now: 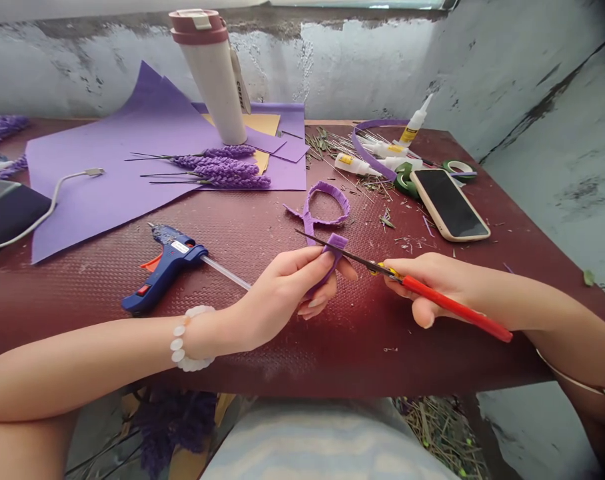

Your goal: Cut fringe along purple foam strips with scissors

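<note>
Between thumb and fingers, my left hand point(295, 283) pinches a folded purple strip point(338, 241). The strip trails away over the table and curls into a loop with a fringed edge. My right hand point(427, 283) grips red-handled scissors point(452, 307), whose dark blades point left and lie across the strip just above my left thumb. Whether the blades are parted is hard to make out. Left of my left hand lies a blue glue gun point(170, 267) with a clear glue stick in its back end.
Purple sheets point(107, 160) cover the back left, with purple flower stems point(222, 170) and a white tumbler point(210, 80) on them. At the right are a phone point(452, 203), glue bottles point(355, 165), green tape point(457, 169) and scattered scraps. A cable point(57, 193) lies far left.
</note>
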A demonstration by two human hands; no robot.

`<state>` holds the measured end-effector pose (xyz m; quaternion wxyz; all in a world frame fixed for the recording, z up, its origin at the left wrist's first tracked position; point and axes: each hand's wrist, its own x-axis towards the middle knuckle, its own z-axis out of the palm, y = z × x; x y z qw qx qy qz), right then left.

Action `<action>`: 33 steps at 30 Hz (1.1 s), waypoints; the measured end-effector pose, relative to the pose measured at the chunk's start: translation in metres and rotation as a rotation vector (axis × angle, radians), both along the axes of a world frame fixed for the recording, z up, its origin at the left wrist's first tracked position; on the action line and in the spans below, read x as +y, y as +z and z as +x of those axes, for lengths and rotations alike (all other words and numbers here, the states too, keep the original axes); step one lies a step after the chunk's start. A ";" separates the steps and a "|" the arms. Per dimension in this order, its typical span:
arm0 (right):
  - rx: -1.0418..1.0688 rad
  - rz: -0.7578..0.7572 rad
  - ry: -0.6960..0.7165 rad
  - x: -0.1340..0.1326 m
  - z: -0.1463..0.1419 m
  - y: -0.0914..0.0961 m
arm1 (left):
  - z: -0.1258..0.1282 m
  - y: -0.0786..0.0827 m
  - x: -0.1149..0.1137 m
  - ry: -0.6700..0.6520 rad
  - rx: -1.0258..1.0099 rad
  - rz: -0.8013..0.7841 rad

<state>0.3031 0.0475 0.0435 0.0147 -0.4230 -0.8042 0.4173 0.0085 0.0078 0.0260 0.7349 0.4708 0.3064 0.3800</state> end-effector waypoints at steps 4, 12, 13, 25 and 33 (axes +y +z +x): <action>0.033 -0.200 -0.006 0.002 0.001 0.002 | 0.001 0.001 0.000 0.001 -0.040 -0.022; -0.025 -0.156 -0.002 -0.001 0.000 0.002 | 0.000 0.001 0.000 0.007 -0.033 -0.021; -0.034 -0.130 -0.003 -0.001 -0.002 0.003 | 0.000 0.001 0.000 0.015 -0.020 -0.010; -0.224 0.182 -0.120 -0.005 -0.013 0.004 | 0.002 -0.003 -0.001 0.277 0.081 0.120; -0.277 0.183 -0.123 -0.006 -0.016 0.003 | 0.001 -0.001 0.002 0.195 0.180 0.198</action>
